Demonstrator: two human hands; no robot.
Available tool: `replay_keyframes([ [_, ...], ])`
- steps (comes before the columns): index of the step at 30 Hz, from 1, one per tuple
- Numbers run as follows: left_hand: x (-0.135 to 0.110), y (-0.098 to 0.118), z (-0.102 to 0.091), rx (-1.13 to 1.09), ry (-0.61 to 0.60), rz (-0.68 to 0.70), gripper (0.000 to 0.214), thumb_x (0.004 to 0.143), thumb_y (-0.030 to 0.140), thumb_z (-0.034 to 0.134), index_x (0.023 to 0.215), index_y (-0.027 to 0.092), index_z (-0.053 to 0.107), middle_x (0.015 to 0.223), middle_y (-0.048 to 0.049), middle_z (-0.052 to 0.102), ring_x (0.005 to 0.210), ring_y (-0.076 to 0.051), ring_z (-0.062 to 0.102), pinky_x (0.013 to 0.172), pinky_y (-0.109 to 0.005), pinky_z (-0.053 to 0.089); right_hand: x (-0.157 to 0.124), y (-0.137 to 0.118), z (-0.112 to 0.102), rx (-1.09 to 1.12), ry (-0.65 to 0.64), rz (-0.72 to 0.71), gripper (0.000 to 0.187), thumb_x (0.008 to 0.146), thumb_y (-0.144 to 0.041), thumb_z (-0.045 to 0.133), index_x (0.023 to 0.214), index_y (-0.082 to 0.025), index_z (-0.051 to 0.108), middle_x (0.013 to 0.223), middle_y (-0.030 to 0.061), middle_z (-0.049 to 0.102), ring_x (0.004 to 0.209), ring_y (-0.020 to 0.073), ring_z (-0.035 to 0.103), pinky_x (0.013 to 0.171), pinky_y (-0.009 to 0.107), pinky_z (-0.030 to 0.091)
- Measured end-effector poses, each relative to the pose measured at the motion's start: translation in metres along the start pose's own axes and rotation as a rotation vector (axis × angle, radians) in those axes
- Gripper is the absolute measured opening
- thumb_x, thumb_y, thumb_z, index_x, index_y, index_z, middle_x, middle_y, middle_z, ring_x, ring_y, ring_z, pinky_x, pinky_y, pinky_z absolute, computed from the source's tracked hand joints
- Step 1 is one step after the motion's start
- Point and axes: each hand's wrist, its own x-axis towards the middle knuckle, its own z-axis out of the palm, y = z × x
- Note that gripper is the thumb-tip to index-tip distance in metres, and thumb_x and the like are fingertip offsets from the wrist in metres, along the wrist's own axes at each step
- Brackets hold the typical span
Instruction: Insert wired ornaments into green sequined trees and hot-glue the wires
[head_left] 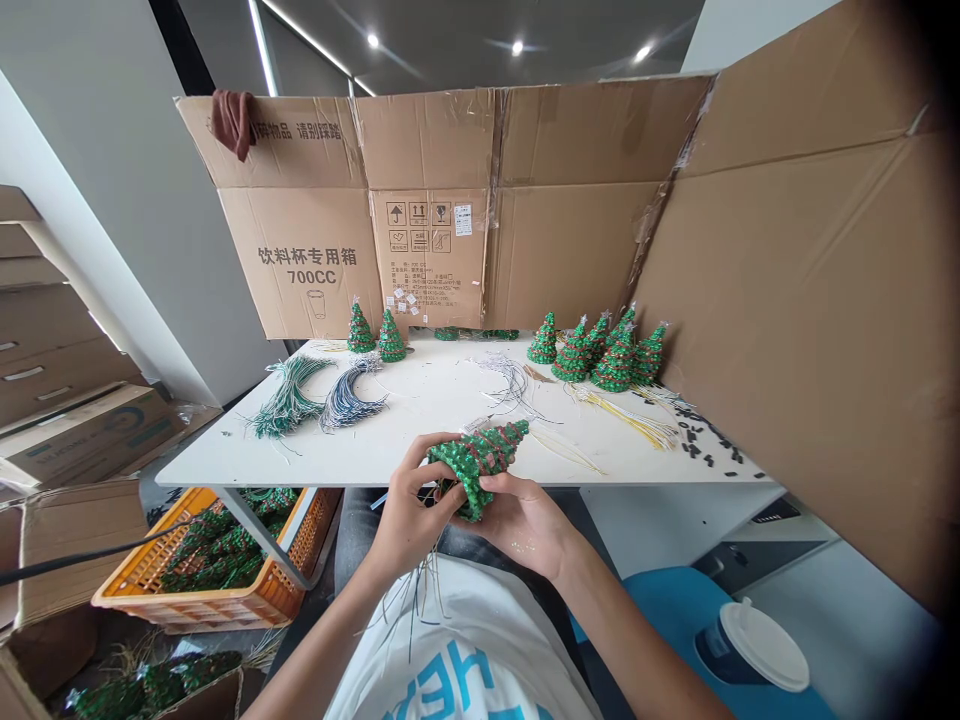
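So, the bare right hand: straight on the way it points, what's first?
The shiny green cone-shaped tree with red garland, already touching the bare right hand. Beyond it, probably the bare left hand, though one view leaves depth unclear.

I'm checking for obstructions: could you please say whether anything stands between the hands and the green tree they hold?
Nothing visible does: the left hand and the right hand both touch the green tree directly.

One view from the head, forward and down over the table [439, 395] (both hands [409, 515] close below).
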Motion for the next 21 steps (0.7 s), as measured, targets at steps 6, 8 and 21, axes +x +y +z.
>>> replay_keyframes([
  [6, -0.0002, 0.0008, 0.0000, 0.003, -0.002, -0.003, 0.018, 0.094, 0.014, 0.071, 0.080, 0.024, 0.078, 0.141, -0.0076, 0.067, 0.132, -0.028, 0.065, 0.108, -0.039, 0.051, -0.0004, -0.0003, -0.0001, -0.004, -0.001, 0.002, 0.037, 0.080, -0.012, 0.085, 0.115, -0.022, 0.075, 0.107, 0.0033, 0.086, 0.104, 0.0225, 0.077, 0.106, 0.048, 0.060],
  [8, -0.0003, 0.0011, -0.0001, 0.008, -0.001, -0.004, 0.018, 0.094, 0.015, 0.072, 0.080, 0.024, 0.078, 0.141, -0.0075, 0.067, 0.132, -0.028, 0.065, 0.109, -0.039, 0.051, -0.0005, -0.0005, -0.0001, -0.004, -0.001, 0.001, 0.038, 0.080, -0.012, 0.085, 0.115, -0.022, 0.075, 0.108, 0.0034, 0.086, 0.105, 0.0228, 0.077, 0.106, 0.048, 0.060],
  [21, -0.0002, 0.0026, -0.0007, 0.034, 0.000, 0.005, 0.016, 0.095, 0.019, 0.072, 0.081, 0.024, 0.078, 0.142, -0.0098, 0.067, 0.132, -0.030, 0.065, 0.108, -0.041, 0.054, -0.0016, -0.0011, 0.0016, 0.002, 0.007, -0.004, 0.032, 0.079, -0.011, 0.086, 0.108, -0.022, 0.076, 0.107, 0.0022, 0.085, 0.097, 0.0205, 0.076, 0.100, 0.045, 0.061],
])
